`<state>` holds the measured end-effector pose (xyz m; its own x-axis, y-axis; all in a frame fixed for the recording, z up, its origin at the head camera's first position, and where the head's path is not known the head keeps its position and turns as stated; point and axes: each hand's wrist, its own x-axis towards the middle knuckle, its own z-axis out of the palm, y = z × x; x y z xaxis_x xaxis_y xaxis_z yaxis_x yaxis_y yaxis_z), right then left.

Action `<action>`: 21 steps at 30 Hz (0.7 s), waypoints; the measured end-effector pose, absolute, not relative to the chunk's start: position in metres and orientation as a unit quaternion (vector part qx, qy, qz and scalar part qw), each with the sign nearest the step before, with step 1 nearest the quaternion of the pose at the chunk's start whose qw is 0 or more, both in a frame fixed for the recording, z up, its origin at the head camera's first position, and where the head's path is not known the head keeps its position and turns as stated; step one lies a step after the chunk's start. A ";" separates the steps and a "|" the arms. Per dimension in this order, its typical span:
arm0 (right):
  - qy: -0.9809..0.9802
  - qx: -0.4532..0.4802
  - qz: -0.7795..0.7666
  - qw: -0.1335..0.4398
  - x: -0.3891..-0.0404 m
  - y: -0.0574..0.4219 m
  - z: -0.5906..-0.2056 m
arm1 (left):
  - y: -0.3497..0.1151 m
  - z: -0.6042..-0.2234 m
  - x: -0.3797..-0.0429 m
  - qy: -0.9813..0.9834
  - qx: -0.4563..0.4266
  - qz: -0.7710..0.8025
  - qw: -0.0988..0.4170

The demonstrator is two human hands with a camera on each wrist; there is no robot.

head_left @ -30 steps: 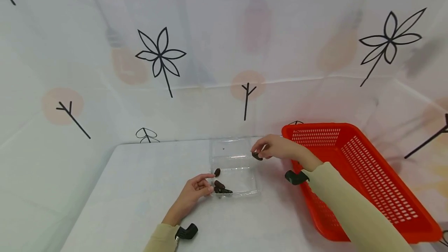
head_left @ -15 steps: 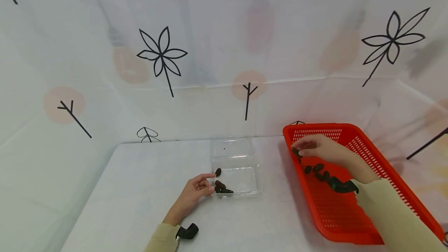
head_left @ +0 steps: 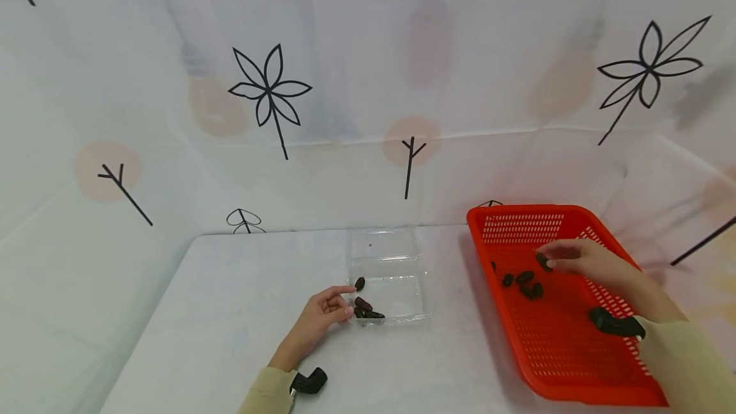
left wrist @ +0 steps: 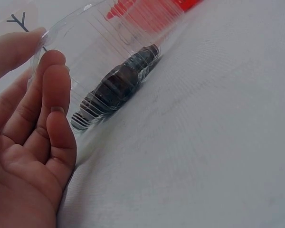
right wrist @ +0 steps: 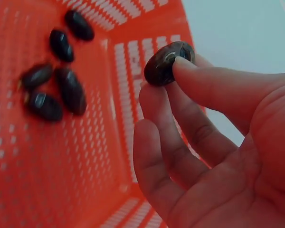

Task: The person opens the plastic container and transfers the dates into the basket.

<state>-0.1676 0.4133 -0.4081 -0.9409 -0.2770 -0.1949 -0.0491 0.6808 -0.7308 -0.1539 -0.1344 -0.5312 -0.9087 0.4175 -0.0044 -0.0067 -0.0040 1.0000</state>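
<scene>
In the head view my right hand (head_left: 592, 264) is over the red plastic basket (head_left: 520, 363). Its thumb and fingers pinch a dark, shiny date (right wrist: 166, 64). Several more dates (right wrist: 70, 92) lie in the basket, apart from the hand. My left hand (head_left: 322, 312) holds the left edge of a clear plastic container (head_left: 397, 296), its index fingertip at the rim. More dates (head_left: 362, 304) sit along the container's left and front sides. In the left wrist view those dates (left wrist: 116, 85) show through the ribbed wall, and the curled fingers partly cover that edge.
A white-covered table (head_left: 241, 299) extends left of the container, whose lid (head_left: 382, 245) lies folded back toward the wall. Behind the table hangs a pale curtain (head_left: 345, 82) with plant drawings. The basket's raised walls stand at the right.
My right hand has carried the date from beside the container rightward, over the basket's left rim, to above its inside. The left hand has stayed at the container's edge.
</scene>
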 end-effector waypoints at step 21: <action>0.906 -0.058 -0.385 0.163 -0.158 0.447 -0.437 | -0.135 -0.534 -0.155 0.685 0.153 0.695 0.156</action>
<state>-0.1575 0.4471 -0.4374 -0.9403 -0.2311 -0.2499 0.0196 0.6961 -0.7176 -0.1547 -0.1348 -0.5343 -0.9047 0.4260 -0.0014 -0.0081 -0.0138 0.9999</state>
